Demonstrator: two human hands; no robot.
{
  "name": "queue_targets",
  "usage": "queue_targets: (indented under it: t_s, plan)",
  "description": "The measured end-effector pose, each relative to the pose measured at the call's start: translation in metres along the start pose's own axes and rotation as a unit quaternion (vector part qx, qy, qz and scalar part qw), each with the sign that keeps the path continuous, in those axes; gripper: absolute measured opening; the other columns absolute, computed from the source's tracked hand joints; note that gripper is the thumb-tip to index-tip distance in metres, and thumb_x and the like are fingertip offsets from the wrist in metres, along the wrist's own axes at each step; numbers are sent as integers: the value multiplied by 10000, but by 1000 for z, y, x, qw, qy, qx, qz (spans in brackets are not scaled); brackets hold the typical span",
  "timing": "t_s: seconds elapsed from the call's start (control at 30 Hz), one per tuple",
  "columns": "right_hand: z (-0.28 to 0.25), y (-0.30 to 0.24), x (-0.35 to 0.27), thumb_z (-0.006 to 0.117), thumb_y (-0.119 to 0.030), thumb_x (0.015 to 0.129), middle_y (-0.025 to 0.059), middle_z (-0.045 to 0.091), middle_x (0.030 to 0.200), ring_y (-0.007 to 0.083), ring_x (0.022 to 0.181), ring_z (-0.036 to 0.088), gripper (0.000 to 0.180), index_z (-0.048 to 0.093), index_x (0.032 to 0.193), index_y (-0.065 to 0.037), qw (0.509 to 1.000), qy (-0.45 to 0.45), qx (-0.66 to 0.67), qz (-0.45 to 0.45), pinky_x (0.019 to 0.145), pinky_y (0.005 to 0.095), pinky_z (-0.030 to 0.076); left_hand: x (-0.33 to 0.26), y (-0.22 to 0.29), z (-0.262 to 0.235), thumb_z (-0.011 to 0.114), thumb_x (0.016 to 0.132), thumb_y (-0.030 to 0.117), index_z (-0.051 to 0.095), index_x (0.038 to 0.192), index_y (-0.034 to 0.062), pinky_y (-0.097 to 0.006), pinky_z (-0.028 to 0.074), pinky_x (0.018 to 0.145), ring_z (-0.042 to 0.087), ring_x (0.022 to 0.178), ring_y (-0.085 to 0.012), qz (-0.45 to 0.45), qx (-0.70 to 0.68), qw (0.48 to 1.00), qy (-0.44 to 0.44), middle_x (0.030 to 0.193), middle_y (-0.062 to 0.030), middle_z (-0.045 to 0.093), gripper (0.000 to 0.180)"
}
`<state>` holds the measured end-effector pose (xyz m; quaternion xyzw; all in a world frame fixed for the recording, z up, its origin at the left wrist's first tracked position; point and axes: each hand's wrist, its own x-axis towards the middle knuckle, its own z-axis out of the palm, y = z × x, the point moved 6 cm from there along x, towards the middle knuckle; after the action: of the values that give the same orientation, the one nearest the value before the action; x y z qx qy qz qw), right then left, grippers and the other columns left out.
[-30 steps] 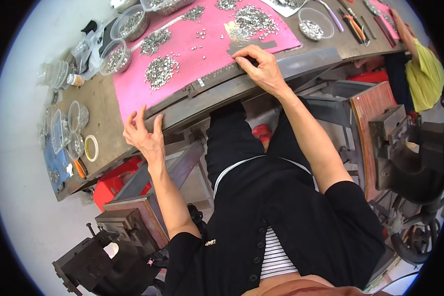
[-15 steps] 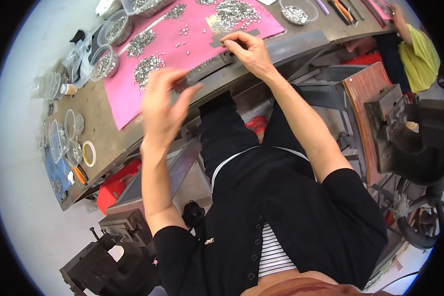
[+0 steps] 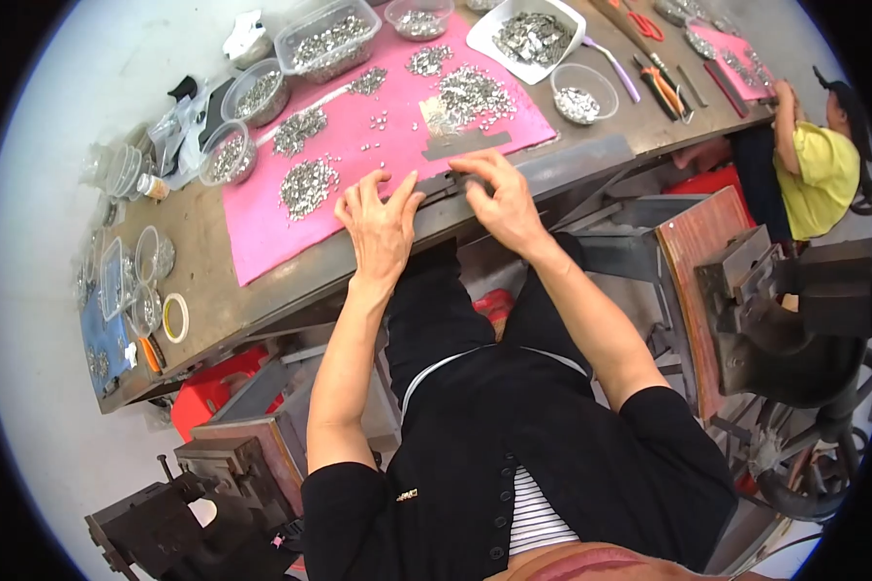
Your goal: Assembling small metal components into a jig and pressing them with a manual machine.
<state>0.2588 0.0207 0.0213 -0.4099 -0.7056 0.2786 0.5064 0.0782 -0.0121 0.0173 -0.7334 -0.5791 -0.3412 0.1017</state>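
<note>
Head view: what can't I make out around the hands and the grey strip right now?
- Grey strip in the head view: its middle is covered by the right hand, so any grip on it is unclear.
- Left hand: seen from the back, so whatever is under the palm is hidden.
- Small metal parts on the pink mat: too small to tell their shape.
- Co-worker: cut off by the fisheye rim.

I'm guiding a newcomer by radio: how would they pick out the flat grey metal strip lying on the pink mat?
Start at the large pink mat covering the brown workbench. Go to its near edge, just beyond the person's right hand, below the biggest heap of small silvery parts. The flat grey metal strip lies there: one long, dark, straight bar, unlike the loose shiny piles around it.
</note>
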Motion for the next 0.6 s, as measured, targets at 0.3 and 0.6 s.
queue_targets:
  t_s: [0.3, 0.6]
  plan:
    - [8, -24, -44, 598, 72, 813, 194, 647, 1256, 339, 1141, 648, 448, 627, 1255, 0, 998, 52, -9, -17, 981, 382, 505, -11, 8, 7, 737, 857, 136, 714, 1169, 125, -532, 295, 1072, 576, 1032, -243, -14, -81, 995, 52, 1016, -37, 617, 313]
    - [-20, -3, 26, 627, -3, 871, 152, 683, 1035, 282, 938, 679, 239, 666, 1107, -10, 991, -9, -108, -78, 831, 364, 536, -13, 11, 7, 741, 838, 123, 641, 1318, 147, -516, 277, 1083, 534, 1087, -250, -33, -60, 997, 37, 1098, -59, 583, 492]
